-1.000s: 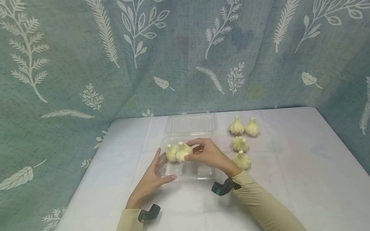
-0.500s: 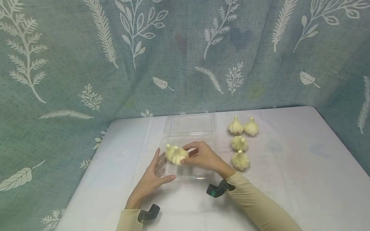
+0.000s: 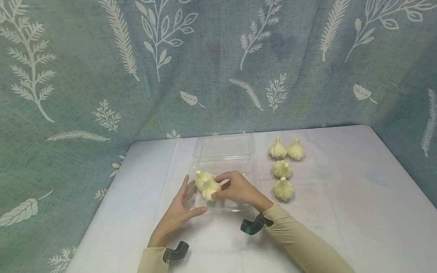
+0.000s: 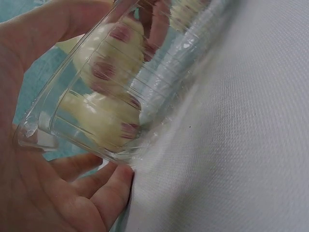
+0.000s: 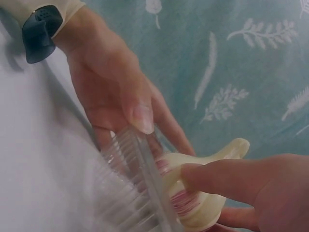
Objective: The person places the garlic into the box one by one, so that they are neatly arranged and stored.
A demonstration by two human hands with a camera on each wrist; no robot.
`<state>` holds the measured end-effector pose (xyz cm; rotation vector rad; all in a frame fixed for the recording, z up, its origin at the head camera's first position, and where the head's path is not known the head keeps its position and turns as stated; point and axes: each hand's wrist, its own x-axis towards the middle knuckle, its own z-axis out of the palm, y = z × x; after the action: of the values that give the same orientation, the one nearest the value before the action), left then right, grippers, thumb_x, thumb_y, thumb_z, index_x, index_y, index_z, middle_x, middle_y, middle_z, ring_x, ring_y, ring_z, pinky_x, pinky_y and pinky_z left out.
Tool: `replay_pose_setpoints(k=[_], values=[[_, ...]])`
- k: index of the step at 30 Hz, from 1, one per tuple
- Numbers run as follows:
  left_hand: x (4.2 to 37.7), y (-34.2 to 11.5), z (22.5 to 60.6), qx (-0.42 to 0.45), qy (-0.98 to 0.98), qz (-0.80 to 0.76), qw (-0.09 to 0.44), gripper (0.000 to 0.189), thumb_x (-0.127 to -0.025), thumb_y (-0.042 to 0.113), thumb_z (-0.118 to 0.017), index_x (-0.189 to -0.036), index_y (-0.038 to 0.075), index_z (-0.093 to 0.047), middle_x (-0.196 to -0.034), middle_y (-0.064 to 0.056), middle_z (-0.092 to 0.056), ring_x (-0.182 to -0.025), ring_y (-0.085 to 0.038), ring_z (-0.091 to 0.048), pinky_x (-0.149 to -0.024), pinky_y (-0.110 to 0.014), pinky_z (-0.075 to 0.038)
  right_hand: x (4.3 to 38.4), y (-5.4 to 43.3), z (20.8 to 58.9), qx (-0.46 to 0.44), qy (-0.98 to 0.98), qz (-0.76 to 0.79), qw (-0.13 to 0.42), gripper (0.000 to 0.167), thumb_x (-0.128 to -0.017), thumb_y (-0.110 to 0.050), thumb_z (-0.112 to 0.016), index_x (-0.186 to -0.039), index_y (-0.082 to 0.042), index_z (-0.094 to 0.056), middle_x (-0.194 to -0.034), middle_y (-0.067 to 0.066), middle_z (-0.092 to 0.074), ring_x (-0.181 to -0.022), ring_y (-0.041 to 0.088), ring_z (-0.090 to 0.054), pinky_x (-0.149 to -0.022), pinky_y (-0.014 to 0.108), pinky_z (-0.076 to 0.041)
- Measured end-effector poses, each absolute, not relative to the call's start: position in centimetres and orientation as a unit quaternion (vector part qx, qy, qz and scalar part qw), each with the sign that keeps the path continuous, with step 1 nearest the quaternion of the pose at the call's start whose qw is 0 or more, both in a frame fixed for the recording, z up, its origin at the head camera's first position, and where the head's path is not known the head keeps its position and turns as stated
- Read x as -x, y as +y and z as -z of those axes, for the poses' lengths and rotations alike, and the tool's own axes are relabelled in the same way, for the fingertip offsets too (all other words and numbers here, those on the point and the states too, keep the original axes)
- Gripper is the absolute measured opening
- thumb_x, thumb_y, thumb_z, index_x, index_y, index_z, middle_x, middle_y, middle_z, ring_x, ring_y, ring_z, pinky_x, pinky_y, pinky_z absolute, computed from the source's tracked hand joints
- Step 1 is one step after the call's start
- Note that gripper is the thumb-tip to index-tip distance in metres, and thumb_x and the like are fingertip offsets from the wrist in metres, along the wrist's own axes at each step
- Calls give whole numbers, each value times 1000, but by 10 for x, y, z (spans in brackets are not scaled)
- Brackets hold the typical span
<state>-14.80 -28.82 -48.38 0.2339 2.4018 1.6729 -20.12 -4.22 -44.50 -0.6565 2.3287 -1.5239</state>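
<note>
My right hand pinches a pale garlic bulb between thumb and fingers, inside the left part of a clear plastic clamshell box. A second garlic bulb sits just behind it, partly covered by it in the head view. Spread around the box's near left corner is my left hand, its thumb along the front edge and its fingers at the side wall. Purple patches show on both bulbs through the plastic in the left wrist view. In the right wrist view the held bulb's stem points up past my thumb.
The box's lid lies folded back behind its base. Right of the box, several more garlic bulbs stand on the white cloth. A green leaf-patterned curtain hangs behind and beside the table.
My right hand has moved left and nearer to me with its garlic bulb, turning it until its stem no longer shows upright. My left hand has stayed in place.
</note>
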Motion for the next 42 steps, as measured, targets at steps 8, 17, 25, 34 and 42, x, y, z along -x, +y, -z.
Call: replay_pose_setpoints(k=[8, 17, 25, 34, 42], values=[[148, -286, 481, -80, 811, -569, 106, 125, -86, 26, -86, -167, 23, 9, -176, -15, -7, -161, -40, -17, -130, -56, -26, 201, -46, 450, 227, 811, 518, 148, 50, -79, -18, -90, -124, -3, -74, -128, 14, -73, -100, 28, -78, -78, 30, -68], [148, -287, 481, -76, 816, -563, 108, 124, -86, 28, -85, -167, 26, 9, -176, -14, -7, -161, -40, -17, -130, -55, -26, 201, -50, 454, 238, 812, 510, 158, 50, -80, -19, -89, -124, -2, -73, -128, 15, -74, -101, 29, -78, -79, 29, -68], [147, -287, 481, -76, 817, -561, 108, 124, -86, 28, -85, -167, 28, 9, -176, -12, -8, -162, -37, -17, -131, -52, -26, 199, -54, 454, 241, 814, 503, 161, 44, -79, -16, -88, -119, -1, -75, -123, 15, -75, -100, 28, -79, -76, 25, -67], [148, -288, 482, -79, 819, -558, 105, 123, -87, 28, -84, -167, 28, 9, -176, -11, -8, -162, -37, -17, -131, -52, -25, 197, -57, 454, 245, 816, 497, 165, 41, -79, -14, -87, -116, 1, -75, -116, 15, -78, -88, 15, -77, -69, 20, -63], [148, -288, 481, -83, 817, -562, 103, 123, -87, 28, -84, -167, 24, 9, -176, -13, -8, -162, -38, -17, -131, -53, -25, 197, -62, 453, 260, 818, 488, 157, 43, -79, -12, -87, -117, 2, -75, -115, 16, -77, -88, 18, -77, -68, 20, -63]])
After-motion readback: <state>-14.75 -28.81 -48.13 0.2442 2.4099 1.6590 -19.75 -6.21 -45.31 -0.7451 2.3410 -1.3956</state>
